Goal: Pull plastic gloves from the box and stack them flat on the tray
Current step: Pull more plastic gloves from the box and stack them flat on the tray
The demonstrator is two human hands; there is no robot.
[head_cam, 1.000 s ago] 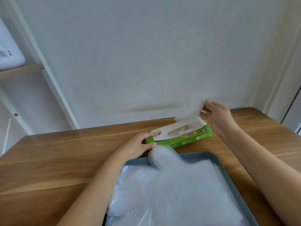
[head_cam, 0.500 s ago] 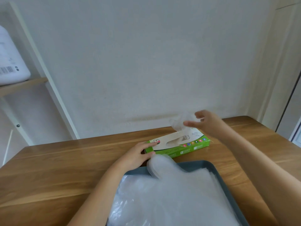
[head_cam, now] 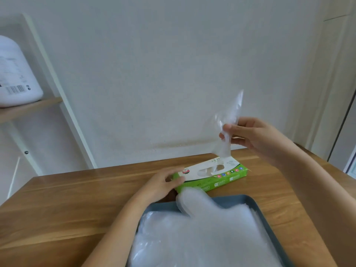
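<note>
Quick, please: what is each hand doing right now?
Left hand: open, fingers resting on the glove box.
Right hand: pinches a plastic glove above the box.

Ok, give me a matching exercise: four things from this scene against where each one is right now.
Things:
1. left hand
2. right hand
3. stack of gloves
4. white container

Places:
a. on the wooden shelf
b. lying in the tray
c. pinching a glove above the box
d. resting on the end of the green box

Pairs: 1-d, 2-c, 3-b, 4-a
</note>
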